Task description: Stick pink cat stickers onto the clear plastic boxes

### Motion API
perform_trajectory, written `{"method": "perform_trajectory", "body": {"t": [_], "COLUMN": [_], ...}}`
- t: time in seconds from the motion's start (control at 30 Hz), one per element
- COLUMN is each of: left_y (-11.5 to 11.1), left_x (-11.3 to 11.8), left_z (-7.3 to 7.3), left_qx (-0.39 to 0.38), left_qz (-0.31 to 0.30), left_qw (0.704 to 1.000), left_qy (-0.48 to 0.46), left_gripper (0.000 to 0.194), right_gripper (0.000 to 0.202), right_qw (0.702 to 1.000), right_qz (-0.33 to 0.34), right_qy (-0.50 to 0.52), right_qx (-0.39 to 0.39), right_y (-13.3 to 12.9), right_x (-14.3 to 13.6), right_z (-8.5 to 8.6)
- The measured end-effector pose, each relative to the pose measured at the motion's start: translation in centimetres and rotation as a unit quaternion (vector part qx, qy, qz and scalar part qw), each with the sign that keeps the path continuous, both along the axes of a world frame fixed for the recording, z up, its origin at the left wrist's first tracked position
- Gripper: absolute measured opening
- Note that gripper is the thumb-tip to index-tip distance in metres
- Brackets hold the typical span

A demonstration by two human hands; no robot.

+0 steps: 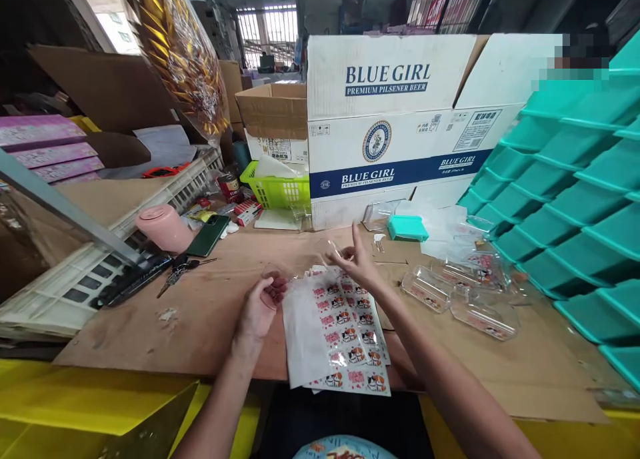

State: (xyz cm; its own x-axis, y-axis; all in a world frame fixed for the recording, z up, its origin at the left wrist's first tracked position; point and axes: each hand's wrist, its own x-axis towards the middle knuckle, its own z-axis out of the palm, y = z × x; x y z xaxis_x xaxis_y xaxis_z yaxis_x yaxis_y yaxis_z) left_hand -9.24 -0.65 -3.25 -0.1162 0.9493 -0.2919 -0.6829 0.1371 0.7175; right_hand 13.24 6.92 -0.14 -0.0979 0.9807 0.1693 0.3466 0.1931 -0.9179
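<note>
Over the sticker sheets, my left hand (263, 304) has its fingers curled at the faint edge of something see-through. My right hand (359, 262) has one digit pointing up, and its other fingers bend around a glinting clear plastic piece (331, 248). Whether both hands touch the same piece, I cannot tell. Beneath them lie sticker sheets (356, 356) printed with cartoon cats and pink lettering, with a white backing sheet (306, 339) over their left part. To the right, several clear plastic covers (484, 318) bear similar cat stickers.
A white beer carton (390, 139) stands behind, beside a lime-green basket (283, 189). Stacked turquoise trays (565, 199) rise at right; a small turquoise box (409, 228) lies nearer. At left are a pink cup (163, 227), a phone (209, 236) and keys (175, 272).
</note>
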Motion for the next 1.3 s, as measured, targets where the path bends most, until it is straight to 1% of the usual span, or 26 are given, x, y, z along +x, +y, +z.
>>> {"method": "perform_trajectory", "body": {"t": [0.07,0.1,0.13,0.17,0.2,0.23,0.27,0.33,0.37,0.43,0.47,0.53,0.63,0.77,1.07,1.17,1.3], "left_y": [-0.5,-0.9,-1.3,-1.7,-2.1,-2.4,-2.8,-3.4,-3.7,-4.1,-4.3,-4.5,-4.7,-4.8,-4.7,-4.6,-4.7], "left_x": [0.6,1.2,1.9,2.7,3.5,4.2,4.9,5.9,6.3,7.0,7.3,7.9,8.5,8.9,9.0,9.0,8.9], "left_z": [0.4,0.7,1.1,1.5,1.8,2.2,2.4,2.7,2.8,2.8,2.7,2.6,2.4,2.3,2.0,1.9,2.0], "left_qx": [0.023,0.040,0.056,0.067,0.072,0.074,0.074,0.075,0.077,0.083,0.084,0.080,0.075,0.078,0.070,0.077,0.073], "left_qz": [-0.033,-0.050,-0.063,-0.075,-0.086,-0.098,-0.110,-0.127,-0.134,-0.143,-0.145,-0.147,-0.150,-0.152,-0.134,-0.132,-0.129], "left_qw": [0.999,0.998,0.996,0.994,0.993,0.992,0.991,0.989,0.988,0.986,0.986,0.985,0.985,0.985,0.988,0.988,0.988], "left_qy": [0.010,0.018,0.026,0.033,0.037,0.037,0.034,0.027,0.025,0.024,0.025,0.027,0.026,0.029,0.041,0.034,0.033], "left_gripper": [0.014,0.016,0.019,0.021,0.025,0.029,0.033,0.036,0.035,0.029,0.026,0.022,0.022,0.022,0.018,0.016,0.016], "right_gripper": [0.115,0.109,0.100,0.091,0.082,0.073,0.066,0.061,0.061,0.063,0.064,0.064,0.062,0.059,0.057,0.058,0.058], "right_qw": [0.991,0.986,0.987,0.992,0.996,0.988,0.966,0.902,0.870,0.820,0.802,0.775,0.750,0.735,0.722,0.723,0.731], "right_qz": [-0.020,-0.027,-0.020,0.004,0.042,0.089,0.137,0.200,0.216,0.226,0.226,0.223,0.218,0.208,0.207,0.200,0.190], "right_qy": [-0.104,-0.119,-0.094,-0.039,0.037,0.125,0.209,0.342,0.389,0.457,0.481,0.517,0.550,0.571,0.581,0.581,0.569], "right_qx": [0.083,0.117,0.131,0.116,0.074,0.011,-0.058,-0.172,-0.212,-0.260,-0.274,-0.287,-0.295,-0.301,-0.314,-0.316,-0.324], "right_y": [-0.4,-1.2,-2.3,-3.8,-5.5,-7.4,-9.2,-12.4,-13.7,-15.4,-15.9,-16.4,-16.6,-16.7,-16.8,-16.7,-16.6], "right_x": [1.0,1.4,1.6,1.7,1.8,1.9,2.0,2.1,2.2,2.4,2.5,2.8,3.0,3.0,2.7,2.7,2.6], "right_z": [0.8,1.3,1.8,2.3,2.7,3.0,3.2,3.0,2.8,2.1,1.8,1.3,0.9,0.6,-0.4,-0.5,-0.3]}}
